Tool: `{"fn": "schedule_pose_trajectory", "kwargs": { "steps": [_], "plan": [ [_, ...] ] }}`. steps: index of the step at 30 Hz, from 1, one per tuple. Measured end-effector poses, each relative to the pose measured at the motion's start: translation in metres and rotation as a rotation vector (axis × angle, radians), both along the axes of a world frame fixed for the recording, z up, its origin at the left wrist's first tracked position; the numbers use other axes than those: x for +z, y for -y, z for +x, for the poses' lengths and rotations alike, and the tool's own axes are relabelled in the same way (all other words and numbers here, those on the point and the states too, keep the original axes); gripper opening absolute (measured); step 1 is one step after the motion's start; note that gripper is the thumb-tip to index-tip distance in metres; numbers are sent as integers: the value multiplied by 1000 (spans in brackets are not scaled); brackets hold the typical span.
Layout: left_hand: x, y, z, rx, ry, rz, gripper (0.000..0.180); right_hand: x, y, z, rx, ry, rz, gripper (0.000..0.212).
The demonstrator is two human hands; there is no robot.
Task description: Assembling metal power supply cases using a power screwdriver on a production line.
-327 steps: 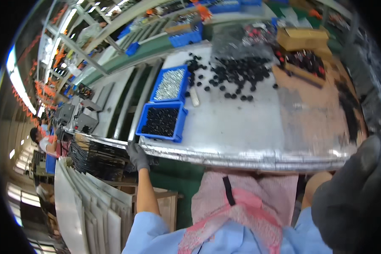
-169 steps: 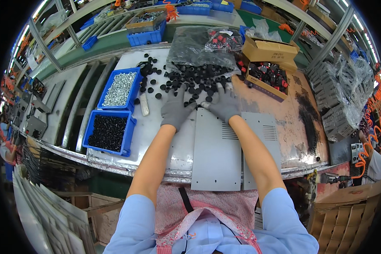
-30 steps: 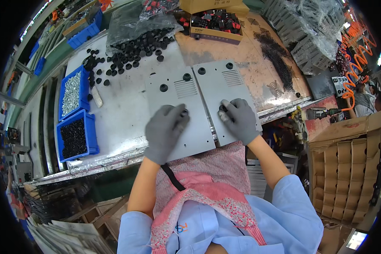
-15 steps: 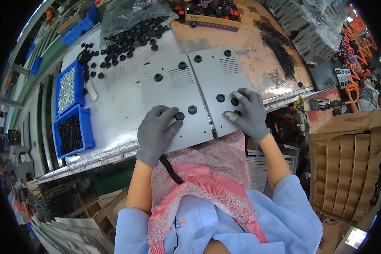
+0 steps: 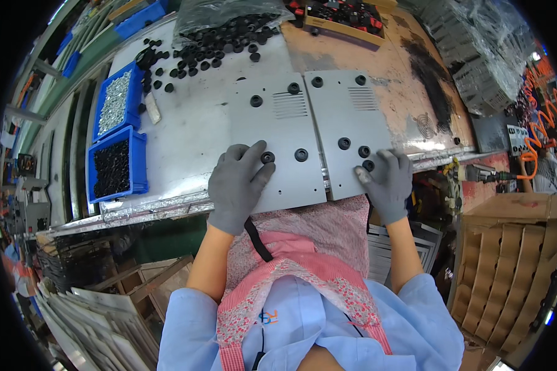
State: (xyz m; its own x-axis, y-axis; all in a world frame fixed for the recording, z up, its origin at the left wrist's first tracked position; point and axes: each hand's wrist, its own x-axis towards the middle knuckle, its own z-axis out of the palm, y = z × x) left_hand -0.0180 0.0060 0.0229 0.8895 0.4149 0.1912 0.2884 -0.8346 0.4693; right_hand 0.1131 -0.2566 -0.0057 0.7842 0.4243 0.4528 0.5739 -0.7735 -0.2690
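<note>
Two grey metal panels with slotted vents, a left panel (image 5: 284, 133) and a right panel (image 5: 346, 111), lie side by side at the table's front edge. Round black rubber feet stand on both. My gloved left hand (image 5: 236, 185) pinches a rubber foot (image 5: 267, 157) between thumb and fingertips at the left panel's outer side. Over the right panel's outer edge, my gloved right hand (image 5: 388, 185) has its thumb and bent index around another rubber foot (image 5: 368, 165), close beside a seated-looking foot (image 5: 364, 151). Whatever is under the right fingers is hidden.
Loose black feet (image 5: 229, 46) are heaped by a clear plastic bag at the back. Blue bins of silver (image 5: 114, 102) and black screws (image 5: 111, 170) stand left. A carton (image 5: 346, 25) holds red-and-black parts. Wrapped grey parts (image 5: 483, 74) and a power driver (image 5: 486, 175) are at right.
My left hand has shifted its rubber foot left and slightly farther across the panel. My right hand has drawn a little outward and nearer; its rubber foot stays in place. The whole view has shifted.
</note>
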Motion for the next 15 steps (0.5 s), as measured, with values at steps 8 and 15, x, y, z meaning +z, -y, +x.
{"fn": "schedule_pose_trajectory", "kwargs": {
  "steps": [8,15],
  "plan": [
    [4,-14,-14,58,234,-133,33,15,-1,-13,130,-147,174,27],
    [11,-47,-18,123,142,-125,34,43,-81,-15,324,-602,412,39]
  ]
}}
